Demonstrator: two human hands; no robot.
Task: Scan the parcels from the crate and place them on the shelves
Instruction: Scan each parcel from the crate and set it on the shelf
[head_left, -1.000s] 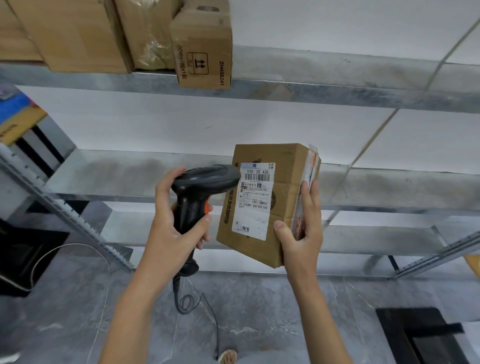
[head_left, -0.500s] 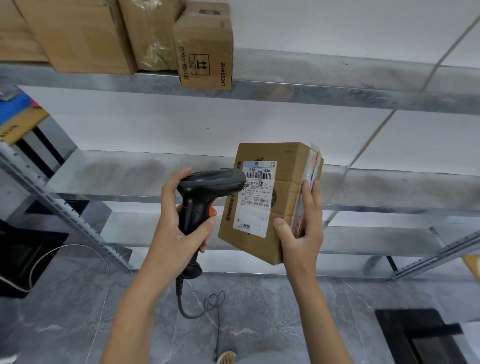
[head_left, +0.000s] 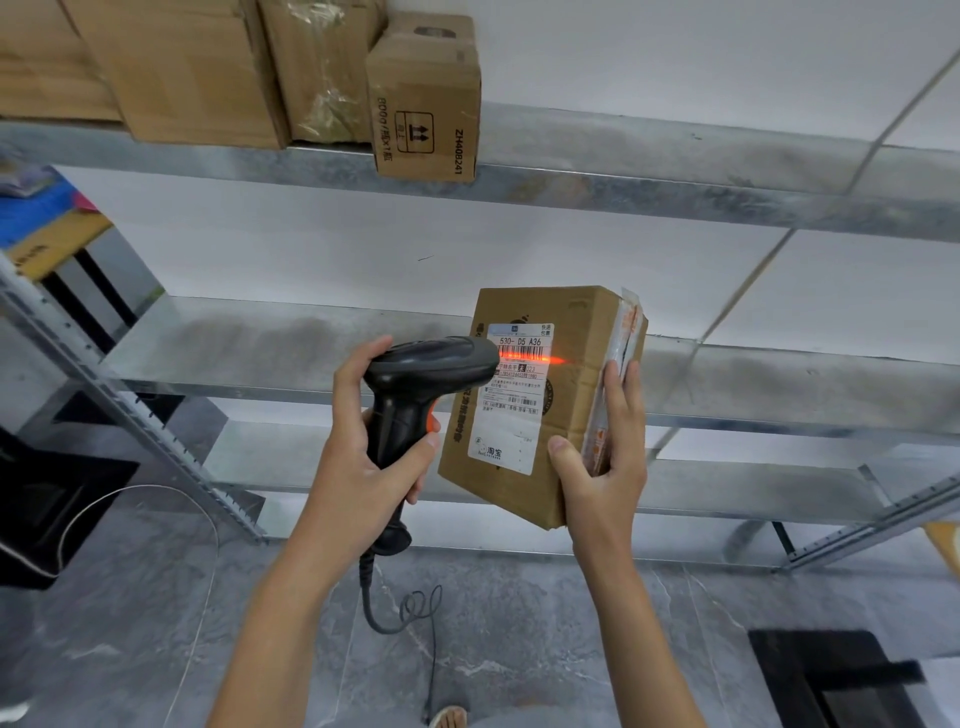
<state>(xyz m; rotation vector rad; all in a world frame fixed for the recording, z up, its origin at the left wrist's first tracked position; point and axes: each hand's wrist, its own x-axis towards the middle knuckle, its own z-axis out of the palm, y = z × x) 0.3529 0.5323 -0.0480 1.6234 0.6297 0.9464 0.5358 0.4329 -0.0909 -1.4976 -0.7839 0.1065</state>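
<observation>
My right hand (head_left: 605, 457) grips a brown cardboard parcel (head_left: 569, 384) by its lower right corner and holds it tilted in front of the middle shelf (head_left: 249, 343). A white shipping label (head_left: 511, 410) faces me. My left hand (head_left: 363, 452) is closed around the handle of a black barcode scanner (head_left: 421, 379), whose head almost touches the label. A red scan line glows across the label's barcode.
The metal rack has a top shelf (head_left: 675, 171) with several cardboard boxes (head_left: 426, 98) at its left end. A lower shelf (head_left: 753, 488) sits below. The scanner's cable (head_left: 415, 613) dangles to the grey floor. A dark mat (head_left: 831, 680) lies at the bottom right.
The scanner has moved slightly right, closer to the label, and a red scan line now lights the barcode. The parcel stays held in about the same place.
</observation>
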